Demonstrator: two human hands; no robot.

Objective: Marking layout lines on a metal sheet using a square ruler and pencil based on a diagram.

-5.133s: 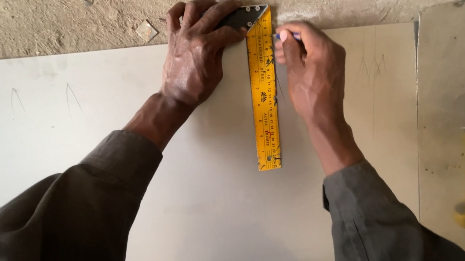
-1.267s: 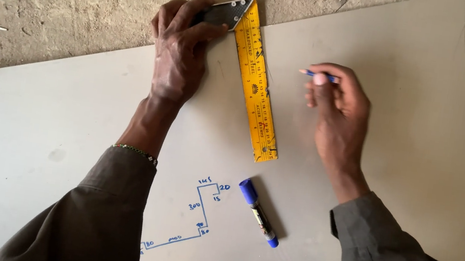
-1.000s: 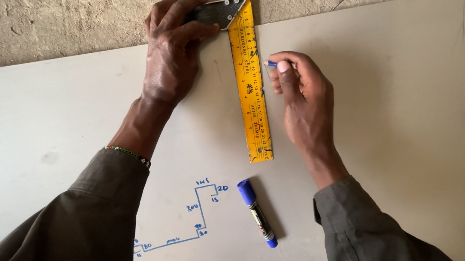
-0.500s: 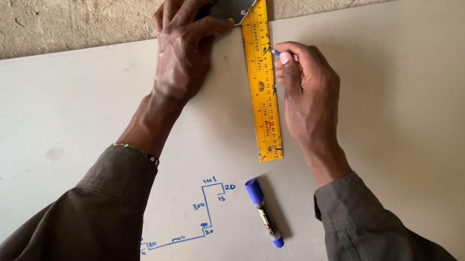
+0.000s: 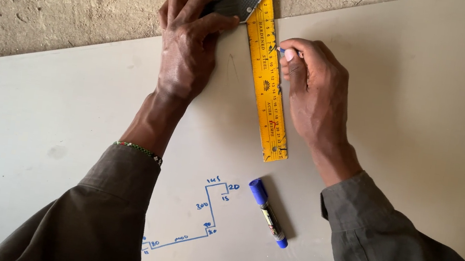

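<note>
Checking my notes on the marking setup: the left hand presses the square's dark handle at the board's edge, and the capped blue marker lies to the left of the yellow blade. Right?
Not quite. In the head view the blue marker lies below the yellow blade's lower end, nearer the person, beside the blue sketch. The left hand does press the dark handle.

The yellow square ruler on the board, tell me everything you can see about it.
The try square has a long yellow blade with black graduations and a dark grey stock at its top end, set at a right angle. It lies flat on the pale board, stock at the board's edge, blade running down toward the blue marker. The left hand presses on the stock; the right hand holds a small pen tip against the blade's right edge.
</note>
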